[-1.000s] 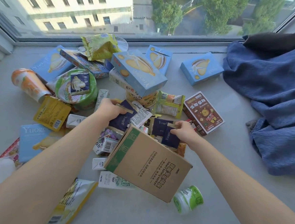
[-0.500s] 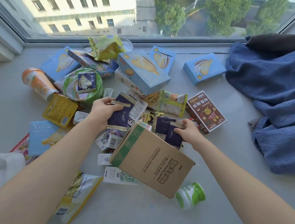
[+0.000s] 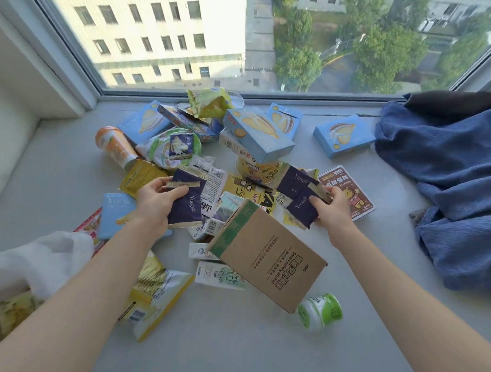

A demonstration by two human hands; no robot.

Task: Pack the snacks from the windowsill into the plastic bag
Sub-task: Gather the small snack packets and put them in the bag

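A heap of snacks covers the grey windowsill (image 3: 225, 345): blue biscuit boxes (image 3: 257, 134), green and yellow packets, milk cartons (image 3: 219, 274), an orange cup (image 3: 115, 146). My left hand (image 3: 155, 199) grips dark purple Yuogee sachets (image 3: 187, 201), lifted above the heap. My right hand (image 3: 332, 210) grips more dark purple sachets (image 3: 299, 193) at the heap's right side. The white plastic bag (image 3: 27, 259) lies at the lower left under my left forearm, with packets showing inside it.
A brown cardboard box (image 3: 268, 255) leans on the heap between my forearms. A small green-and-white bottle (image 3: 321, 310) lies to the right of the box's near corner. Blue cloth (image 3: 458, 185) is piled at the right. The window frame (image 3: 245, 97) runs behind the heap.
Both hands have lifted their purple sachets up off the heap. The view has tilted up, showing more of the window.
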